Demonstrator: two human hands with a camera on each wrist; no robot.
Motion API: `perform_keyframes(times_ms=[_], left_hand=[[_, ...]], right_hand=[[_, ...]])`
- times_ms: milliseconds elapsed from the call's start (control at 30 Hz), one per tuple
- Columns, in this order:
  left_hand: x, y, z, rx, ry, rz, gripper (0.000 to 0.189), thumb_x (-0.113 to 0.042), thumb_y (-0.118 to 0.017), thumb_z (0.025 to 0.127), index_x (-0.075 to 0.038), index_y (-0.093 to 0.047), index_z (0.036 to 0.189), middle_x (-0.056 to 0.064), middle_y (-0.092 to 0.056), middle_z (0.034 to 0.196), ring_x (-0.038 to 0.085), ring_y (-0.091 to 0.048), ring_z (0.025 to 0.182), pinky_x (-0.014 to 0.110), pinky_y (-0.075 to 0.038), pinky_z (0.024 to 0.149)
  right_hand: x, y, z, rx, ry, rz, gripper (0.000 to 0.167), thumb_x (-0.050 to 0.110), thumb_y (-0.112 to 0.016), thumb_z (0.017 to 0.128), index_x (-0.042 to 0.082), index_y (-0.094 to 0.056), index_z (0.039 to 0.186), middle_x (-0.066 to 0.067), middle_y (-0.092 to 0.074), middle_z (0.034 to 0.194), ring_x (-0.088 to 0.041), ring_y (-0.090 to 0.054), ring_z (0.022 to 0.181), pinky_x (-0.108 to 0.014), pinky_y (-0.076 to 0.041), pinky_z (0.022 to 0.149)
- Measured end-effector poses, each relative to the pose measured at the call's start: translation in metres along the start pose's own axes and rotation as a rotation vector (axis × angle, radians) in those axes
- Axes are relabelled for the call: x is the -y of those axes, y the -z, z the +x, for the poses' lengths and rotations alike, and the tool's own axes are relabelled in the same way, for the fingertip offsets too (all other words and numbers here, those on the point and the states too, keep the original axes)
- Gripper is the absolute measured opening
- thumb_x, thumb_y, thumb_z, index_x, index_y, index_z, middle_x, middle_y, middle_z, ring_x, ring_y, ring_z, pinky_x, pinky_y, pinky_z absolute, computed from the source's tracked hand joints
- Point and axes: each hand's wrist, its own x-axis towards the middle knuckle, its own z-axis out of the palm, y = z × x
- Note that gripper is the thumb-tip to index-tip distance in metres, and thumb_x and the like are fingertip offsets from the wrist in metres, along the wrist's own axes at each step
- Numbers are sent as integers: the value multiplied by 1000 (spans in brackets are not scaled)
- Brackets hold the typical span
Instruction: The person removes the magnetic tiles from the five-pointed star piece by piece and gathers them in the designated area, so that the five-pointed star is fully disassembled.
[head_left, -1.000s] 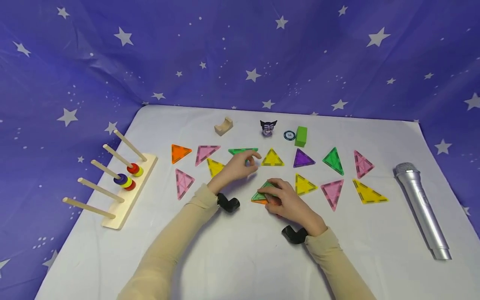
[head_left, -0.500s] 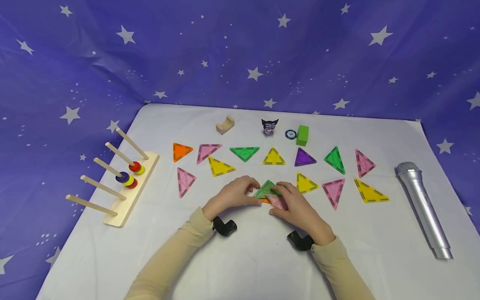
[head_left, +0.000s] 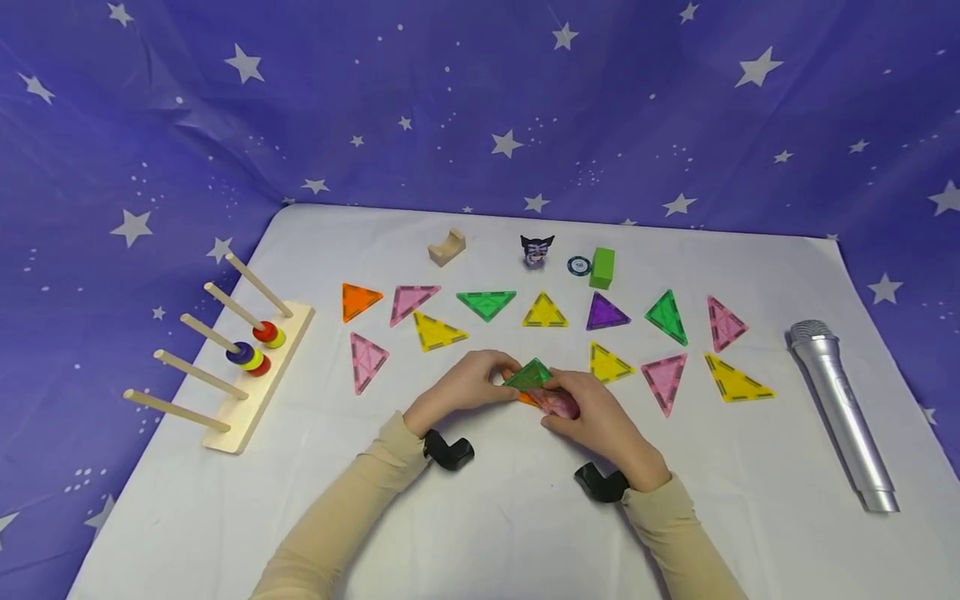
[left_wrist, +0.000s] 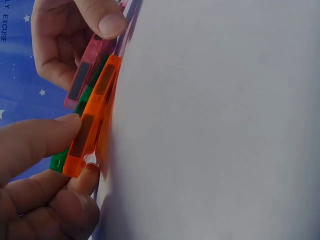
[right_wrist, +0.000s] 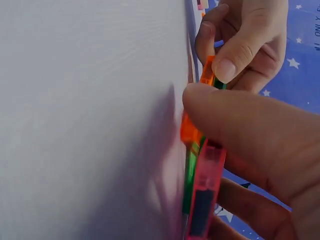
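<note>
Near the middle of the table, my two hands hold a small group of see-through magnetic triangle tiles. My left hand (head_left: pixel 472 382) pinches the left corner of a green tile (head_left: pixel 531 373) and an orange tile (left_wrist: pixel 95 115), which lie face to face. From the other side my right hand (head_left: pixel 596 410) grips a pink tile (right_wrist: pixel 207 175), its thumb also over the orange edge in the right wrist view. The pink tile overlaps the right part of the green one. The group is tilted close over the white cloth, and the fingers partly hide it.
Loose triangle tiles, such as a yellow tile (head_left: pixel 611 363) and a pink tile (head_left: pixel 664 383), lie around the hands. A wooden peg stand (head_left: pixel 262 392) with rings is at left, a silver microphone (head_left: pixel 843 417) at right. Behind stand a figurine (head_left: pixel 536 252) and a green block (head_left: pixel 602 268).
My left hand has come back toward me from the rear green tile and taken hold of the group's left corner. My right hand has shifted slightly right and nearer, still holding.
</note>
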Motion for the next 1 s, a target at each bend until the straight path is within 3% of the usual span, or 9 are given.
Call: perform_keyframes(times_ms=[200, 400, 500, 633, 767, 1000], left_hand=[[8, 4, -11, -22, -15, 59, 30, -15, -71, 77, -4, -66, 105, 1, -57, 82, 11, -45, 65, 23, -38, 60], [14, 8, -24, -24, 15, 50, 28, -14, -73, 76, -6, -68, 103, -2, -57, 81, 9, -43, 64, 22, -37, 59], [17, 9, -29, -17, 19, 8, 28, -13, -73, 76, -4, -68, 102, 0, -58, 81, 9, -43, 62, 21, -37, 58], [19, 10, -32, -20, 11, -28, 27, -11, -74, 75, -3, -69, 100, 0, -57, 79, 8, -42, 60, 21, -36, 57], [18, 11, -33, -14, 12, -45, 26, -11, -74, 74, -2, -70, 98, 0, -57, 76, 8, -44, 61, 21, -37, 58], [16, 13, -33, 5, 32, -50, 25, -12, -76, 73, -4, -71, 96, -4, -57, 73, 8, -45, 62, 21, -38, 59]], right_hand=[[6, 2, -2, 97, 66, -23, 60, 32, -79, 69, 10, -57, 120, -14, -49, 125, -32, -41, 116, -51, -32, 95], [10, 9, -8, 194, 25, -11, 71, 36, -79, 67, 9, -50, 126, -7, -50, 117, -24, -44, 107, -44, -37, 92], [4, 11, -10, 229, 7, 120, 61, 36, -76, 71, 13, -49, 121, 0, -54, 101, -15, -50, 85, -31, -45, 76], [-10, 10, -12, 276, 18, 370, 35, 27, -69, 81, 17, -52, 109, 2, -52, 82, -13, -46, 65, -23, -39, 56], [-21, 6, -10, 332, 43, 516, 13, 15, -61, 87, 15, -59, 100, -2, -54, 82, -12, -45, 66, -22, -37, 57], [-31, 7, -8, 396, 113, 674, 21, -2, -44, 93, 1, -60, 107, -14, -48, 70, -14, -38, 51, -24, -33, 47]])
